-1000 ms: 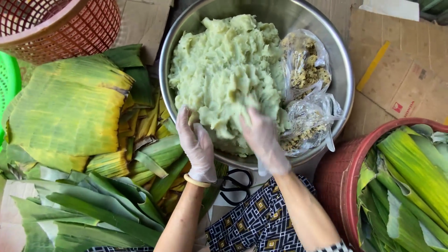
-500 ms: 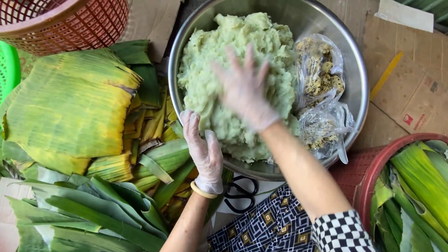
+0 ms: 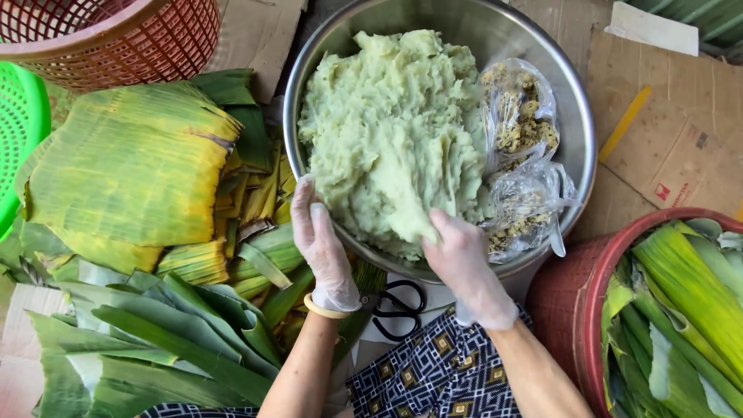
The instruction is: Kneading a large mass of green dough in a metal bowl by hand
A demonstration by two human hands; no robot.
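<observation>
A large steel bowl is seen from above, filled on one side with a mound of pale green dough. Both hands are covered by thin clear gloves.

The left hand is laid on the near rim of the bowl. Its fingers are extended and held close together, resting against the edge of the dough; nothing is gripped. A yellow band is worn at the wrist.

The right hand is pressed into the near side of the mound. Its fingers are bent and partly buried in the dough, and a fold of dough appears to be taken up under them; how far they are closed cannot be told.

Beyond the right fingers and to their right, two clear bags of brownish filling are lodged between the dough and the bowl wall.

Behind both wrists, black scissors are lying beside a patterned cloth.

Left of the left fingers, large green and yellowed leaves are piled; long green leaf strips are spread nearer the person. A red basket and a green basket are placed further left. Right of the right hand, a red tub of leaves is standing on cardboard.
</observation>
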